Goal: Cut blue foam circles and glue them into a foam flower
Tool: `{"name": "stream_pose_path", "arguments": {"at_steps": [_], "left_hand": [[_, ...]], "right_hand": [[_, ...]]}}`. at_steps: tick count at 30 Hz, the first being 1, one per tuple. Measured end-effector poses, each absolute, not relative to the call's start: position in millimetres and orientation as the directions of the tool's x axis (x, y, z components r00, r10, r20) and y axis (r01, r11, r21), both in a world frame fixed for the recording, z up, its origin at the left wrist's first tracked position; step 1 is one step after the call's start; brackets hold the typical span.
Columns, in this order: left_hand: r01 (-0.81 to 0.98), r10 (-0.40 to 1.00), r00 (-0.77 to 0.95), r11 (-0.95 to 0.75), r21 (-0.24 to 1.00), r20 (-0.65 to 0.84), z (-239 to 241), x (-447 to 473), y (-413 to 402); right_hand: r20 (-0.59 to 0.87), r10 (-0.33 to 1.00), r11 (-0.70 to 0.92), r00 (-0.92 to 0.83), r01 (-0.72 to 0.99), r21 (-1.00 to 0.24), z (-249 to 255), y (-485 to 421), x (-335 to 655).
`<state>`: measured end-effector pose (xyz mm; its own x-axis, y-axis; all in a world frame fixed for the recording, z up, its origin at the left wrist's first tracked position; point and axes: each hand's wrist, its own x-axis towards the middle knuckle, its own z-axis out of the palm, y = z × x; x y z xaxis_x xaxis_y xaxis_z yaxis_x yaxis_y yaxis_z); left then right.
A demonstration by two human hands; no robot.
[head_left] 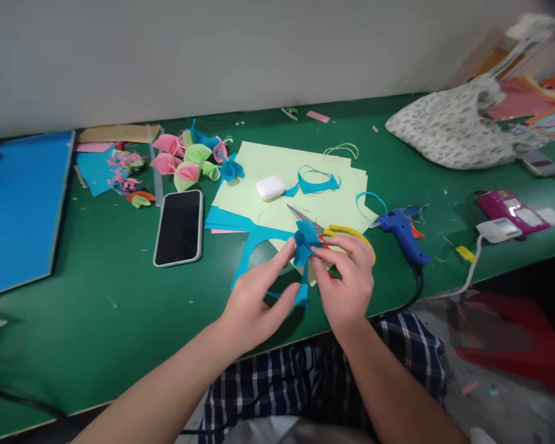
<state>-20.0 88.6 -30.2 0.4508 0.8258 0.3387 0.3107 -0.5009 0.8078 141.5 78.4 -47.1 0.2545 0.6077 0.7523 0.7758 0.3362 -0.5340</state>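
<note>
A small blue paper flower point(307, 239) with curled petals is pinched in the fingertips of my right hand point(346, 277). My left hand point(259, 296) reaches in from the other side; its outstretched fingers touch the petals while the thumb stands apart. Just behind the flower lie scissors point(305, 217) with yellow handles, partly covered by my right hand. Under both hands is a blue paper sheet point(243, 262) with round holes cut out. Pale green sheets point(245, 163) are spread beyond, bearing a white earphone case point(271, 187) and blue paper offcuts point(315, 185).
Left of the sheets lies a phone point(179, 227), with pink and green paper petals point(185, 161) behind it. A blue glue gun point(404, 234) rests at the right, its cable hanging over the table edge. Farther right are a patterned cloth bag point(448, 123) and a magenta device point(509, 208).
</note>
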Motion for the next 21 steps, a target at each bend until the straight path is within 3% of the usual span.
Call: {"name": "stream_pose_path", "arguments": {"at_steps": [5, 8, 13, 19, 21], "left_hand": [[0.226, 0.842, 0.367, -0.493, 0.841, 0.395, -39.1, -9.0, 72.4], [0.19, 0.846, 0.295, -0.507, 0.841, 0.444, -46.4, 4.8, 58.4], [0.194, 0.812, 0.248, -0.576, 0.794, 0.528, -47.5, 26.8, 44.2], [0.364, 0.656, 0.437, -0.754, 0.546, 0.615, -41.2, 36.7, 44.6], [0.367, 0.632, 0.443, -0.775, 0.515, 0.635, -41.8, 37.8, 43.0]], "right_hand": [[0.531, 0.728, 0.269, 0.433, 0.532, -0.803, -44.9, 73.9, 147.9], [0.438, 0.773, 0.251, 0.459, 0.412, -0.876, -40.4, 70.7, 149.4], [0.424, 0.792, 0.276, 0.438, 0.363, -0.89, -34.9, 65.9, 149.7], [0.515, 0.753, 0.351, 0.411, 0.412, -0.841, -38.1, 63.0, 155.6], [0.526, 0.746, 0.366, 0.408, 0.408, -0.836, -38.3, 63.3, 157.7]]}}
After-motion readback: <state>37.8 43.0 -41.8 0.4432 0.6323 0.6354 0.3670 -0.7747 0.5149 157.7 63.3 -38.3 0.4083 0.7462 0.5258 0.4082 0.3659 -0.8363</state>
